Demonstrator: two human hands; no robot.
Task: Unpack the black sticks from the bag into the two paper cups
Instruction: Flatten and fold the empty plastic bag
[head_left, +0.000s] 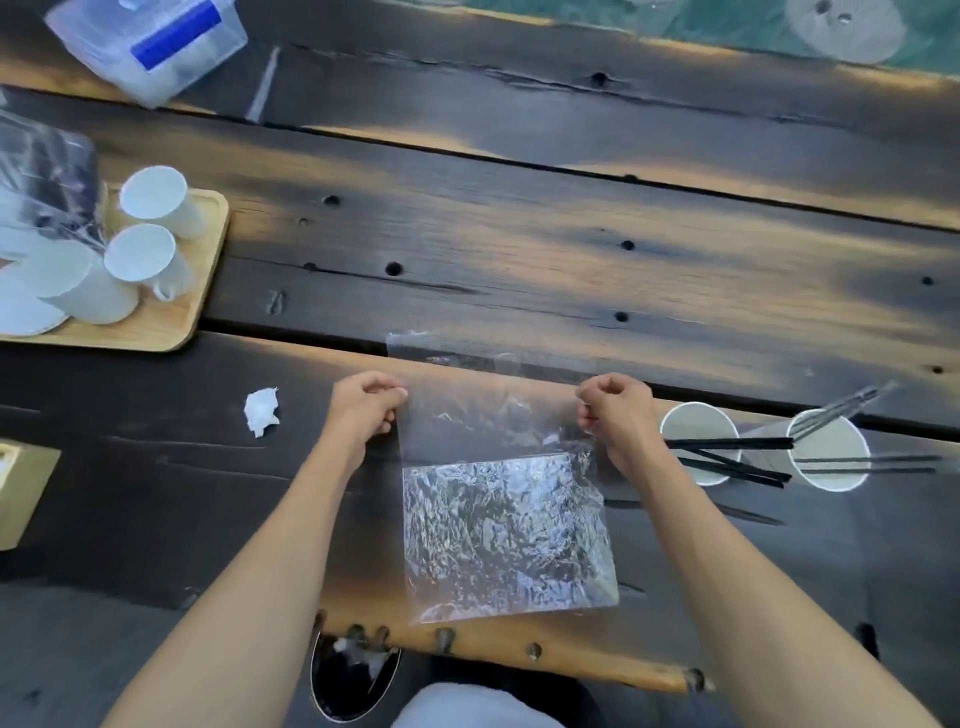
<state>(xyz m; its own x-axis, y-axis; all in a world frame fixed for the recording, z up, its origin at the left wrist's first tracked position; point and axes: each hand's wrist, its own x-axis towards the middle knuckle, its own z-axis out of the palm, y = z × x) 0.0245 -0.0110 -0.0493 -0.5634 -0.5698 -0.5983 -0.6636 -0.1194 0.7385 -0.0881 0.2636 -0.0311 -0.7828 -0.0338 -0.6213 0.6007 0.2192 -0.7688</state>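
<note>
- I am looking down at a dark wooden bench (519, 249) of scorched planks, with my two bare forearms reaching forward over its near edge.
- A clear plastic bag (498, 478) lies flat near the middle of the near edge, its crinkled lower half closest to me.
- My left hand (366, 410) is closed in a pinch on the bag's left side.
- My right hand (615, 415) is closed in a pinch on the bag's right side, so I hold the upper part of the bag stretched between both hands.
- The bag looks empty; I can see no sticks inside it.
- Two paper cups stand toward the near right edge: the nearer cup (698, 441) is just beside my right hand, and the farther cup (826, 449) is to its right.
- Black sticks (727, 444) rest in and across both cups, and some lean out over the rims.
- I judge the unpacking all but done; I seem to be flattening or checking the emptied bag.
- The next move likely calls for setting the bag aside and tucking stray sticks upright into the cups.
- Elsewhere, a wooden tray (176, 322) with white mugs sits at the left edge, a crumpled tissue (261, 410) lies left of my left hand, and a plastic box (150, 47) sits in the far left corner.
</note>
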